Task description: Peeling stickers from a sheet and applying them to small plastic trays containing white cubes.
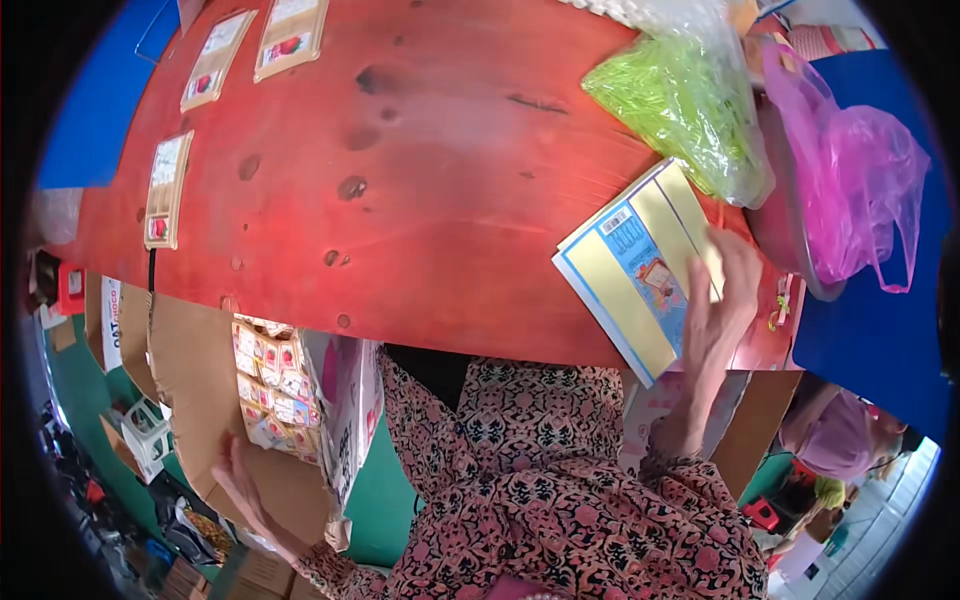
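Note:
My right hand (722, 295) is at the right edge of a flat stack of yellow and blue printed cards (635, 275), its fingers bent over that edge. The cards lie tilted near the red table's front edge. Down at the left, my left hand (236, 478) reaches beside an open cardboard box (195, 370), fingers stretched out and nothing visible in them. Inside the box are rows of small wrapped packets (275, 385) with red fruit prints. Part of the left fingers is hard to make out against the cardboard.
Three small cream trays with printed labels (165, 190) lie along the left of the red table (450, 200). At the right are a clear bag of green strips (680, 105) and a pink plastic bag (850, 170) over a basin. Another person (840, 435) is at the lower right.

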Tool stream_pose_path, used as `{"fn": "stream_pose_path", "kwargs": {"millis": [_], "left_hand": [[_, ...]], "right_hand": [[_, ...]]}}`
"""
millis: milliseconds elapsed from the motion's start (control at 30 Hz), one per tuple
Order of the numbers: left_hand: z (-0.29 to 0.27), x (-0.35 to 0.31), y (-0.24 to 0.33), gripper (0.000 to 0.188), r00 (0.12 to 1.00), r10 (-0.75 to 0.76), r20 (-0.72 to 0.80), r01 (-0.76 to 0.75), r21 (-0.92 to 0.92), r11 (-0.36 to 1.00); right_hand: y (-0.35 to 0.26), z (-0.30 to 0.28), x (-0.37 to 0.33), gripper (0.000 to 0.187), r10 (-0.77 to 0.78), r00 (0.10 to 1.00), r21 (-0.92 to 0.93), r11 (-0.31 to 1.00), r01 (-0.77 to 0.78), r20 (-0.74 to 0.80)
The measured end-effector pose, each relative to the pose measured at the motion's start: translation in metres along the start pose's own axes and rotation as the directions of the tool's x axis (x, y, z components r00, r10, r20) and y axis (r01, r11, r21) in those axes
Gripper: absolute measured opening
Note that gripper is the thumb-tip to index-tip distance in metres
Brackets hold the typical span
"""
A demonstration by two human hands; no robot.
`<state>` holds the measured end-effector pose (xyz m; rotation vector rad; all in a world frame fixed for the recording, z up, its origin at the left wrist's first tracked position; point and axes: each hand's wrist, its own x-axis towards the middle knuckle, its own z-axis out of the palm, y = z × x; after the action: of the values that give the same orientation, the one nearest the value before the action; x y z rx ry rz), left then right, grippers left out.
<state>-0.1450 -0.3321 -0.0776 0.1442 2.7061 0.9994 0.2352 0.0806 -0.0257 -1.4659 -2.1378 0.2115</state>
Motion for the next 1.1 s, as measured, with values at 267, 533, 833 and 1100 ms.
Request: {"fn": "stream_pose_path", "kwargs": {"millis": [267, 533, 833, 1100], "left_hand": [[0.114, -0.083, 0.207, 0.025, 0.602, 0.645, 0.471, -0.643, -0.193, 0.741], [0.232, -0.109, 0.29, 0.045, 0.322, 0.748, 0.581, -0.572, -0.511, 0.642], [0.249, -0.105, 0.29, 0.017, 0.216, 0.502, 0.838, -0.037, -0.507, 0.861], [0.239, -0.125, 0.294, 0.013, 0.204, 0.511, 0.835, 0.051, -0.53, 0.846]], "right_hand": [[0.039, 0.026, 0.01, 0.053, 0.2, 0.974, 0.108, 0.972, -0.211, 0.105], [0.033, 0.016, 0.013, 0.011, 0.235, 0.933, 0.702, 0.614, -0.361, 0.274], [0.023, 0.016, 0.014, 0.015, 0.26, 0.963, 0.633, 0.736, -0.241, 0.065], [-0.026, 0.006, -0.007, 0.023, -0.143, 0.988, 0.456, 0.885, 0.099, 0.063]]}}
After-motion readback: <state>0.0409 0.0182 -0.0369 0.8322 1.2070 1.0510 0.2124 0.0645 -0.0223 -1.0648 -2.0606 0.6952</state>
